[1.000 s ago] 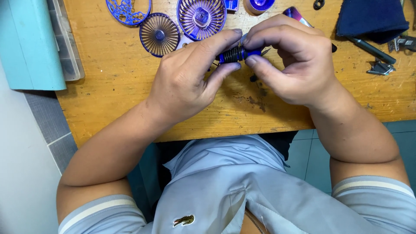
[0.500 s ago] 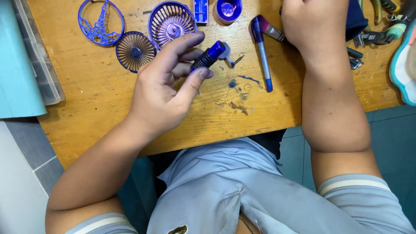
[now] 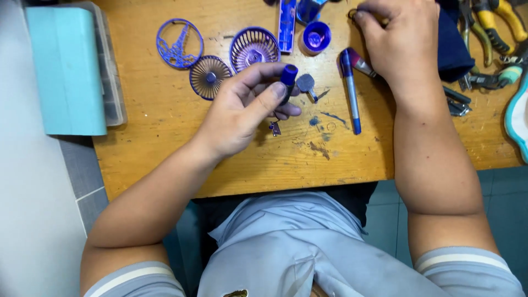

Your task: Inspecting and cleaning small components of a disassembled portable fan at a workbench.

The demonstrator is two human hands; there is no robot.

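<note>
My left hand [image 3: 247,107] holds a small blue cylinder part [image 3: 288,77] upright between thumb and fingers, above the wooden table [image 3: 165,137]. My right hand [image 3: 396,44] reaches to the table's far edge, its fingertips pinching a small dark ring-like piece [image 3: 352,13]; what it is cannot be made out. A blue pen [image 3: 351,99] lies between the hands, beside a grey round piece [image 3: 306,83]. Just under my left hand lies a tiny metal bit [image 3: 274,128].
Blue fan grilles [image 3: 254,48] [image 3: 210,77] and a round blue ornament [image 3: 179,43] lie at the back left, with a blue cap [image 3: 317,37] nearby. A teal box [image 3: 66,69] stands at left. A dark cloth [image 3: 454,47] and pliers [image 3: 484,27] lie at right.
My right hand let go of the blue cylinder and moved away to the table's far edge. My left hand kept the cylinder and turned it more upright.
</note>
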